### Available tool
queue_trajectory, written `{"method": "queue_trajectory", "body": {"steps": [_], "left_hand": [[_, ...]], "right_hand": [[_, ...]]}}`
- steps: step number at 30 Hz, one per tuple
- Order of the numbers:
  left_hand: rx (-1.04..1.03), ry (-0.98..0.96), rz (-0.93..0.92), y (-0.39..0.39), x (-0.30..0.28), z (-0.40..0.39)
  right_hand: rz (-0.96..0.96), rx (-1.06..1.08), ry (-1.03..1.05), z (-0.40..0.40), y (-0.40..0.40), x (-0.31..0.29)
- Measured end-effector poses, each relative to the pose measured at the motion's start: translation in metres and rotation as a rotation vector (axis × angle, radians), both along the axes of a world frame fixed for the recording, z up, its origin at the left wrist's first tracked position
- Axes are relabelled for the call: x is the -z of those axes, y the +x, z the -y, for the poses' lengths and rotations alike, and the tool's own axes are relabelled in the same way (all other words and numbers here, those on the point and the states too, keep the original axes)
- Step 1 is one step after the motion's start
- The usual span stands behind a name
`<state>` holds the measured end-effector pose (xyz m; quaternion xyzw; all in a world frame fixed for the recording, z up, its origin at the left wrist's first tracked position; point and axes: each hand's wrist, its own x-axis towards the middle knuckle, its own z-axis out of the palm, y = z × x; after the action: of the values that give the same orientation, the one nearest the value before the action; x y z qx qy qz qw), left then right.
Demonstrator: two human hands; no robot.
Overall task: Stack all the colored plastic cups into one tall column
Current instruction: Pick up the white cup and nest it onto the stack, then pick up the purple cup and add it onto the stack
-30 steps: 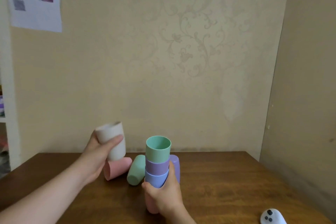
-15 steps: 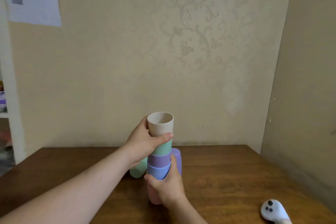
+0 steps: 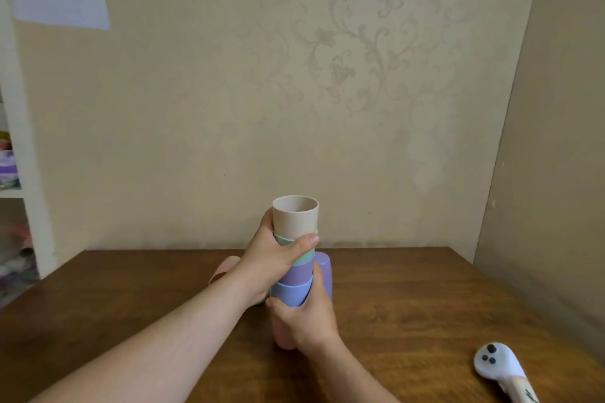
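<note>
Beige cup (image 3: 295,218) now sits deeper on the stack; no legible writing.

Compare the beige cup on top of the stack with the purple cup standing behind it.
The beige cup sits mouth up, nested atop the column; the lone purple cup stands mouth down on the table. The left hand grips the beige one; the purple one is unstacked. Their shape looks alike.

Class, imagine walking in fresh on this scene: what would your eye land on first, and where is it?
First, the column of nested cups at the table's centre, topped by a beige cup. The left hand wraps its upper part; the right hand has a grip on its base. Next, a white ghost-faced object lies at the table's near right corner.
</note>
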<state>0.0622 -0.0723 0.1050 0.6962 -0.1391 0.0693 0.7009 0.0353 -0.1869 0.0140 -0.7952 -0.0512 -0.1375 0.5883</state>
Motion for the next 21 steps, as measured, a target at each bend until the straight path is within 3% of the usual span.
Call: {"method": "queue_trajectory", "body": {"steps": [4, 9, 13, 18, 21], "left_hand": [[0.011, 0.120, -0.031, 0.002, 0.020, -0.003], [-0.037, 0.113, -0.098, 0.000, 0.059, -0.003], [-0.126, 0.121, -0.067, 0.005, 0.064, -0.006], [-0.269, 0.101, -0.022, 0.013, 0.068, -0.012], [-0.267, 0.091, -0.022, 0.014, 0.070, -0.012]], "right_hand": [[0.030, -0.009, 0.001, 0.002, -0.004, -0.006], [0.069, -0.051, -0.075, 0.005, -0.010, -0.007], [0.017, -0.219, -0.388, 0.042, -0.011, -0.021], [0.047, 0.110, -0.755, 0.078, 0.038, -0.058], [-0.042, 0.090, -0.874, 0.073, 0.065, -0.070]]}}
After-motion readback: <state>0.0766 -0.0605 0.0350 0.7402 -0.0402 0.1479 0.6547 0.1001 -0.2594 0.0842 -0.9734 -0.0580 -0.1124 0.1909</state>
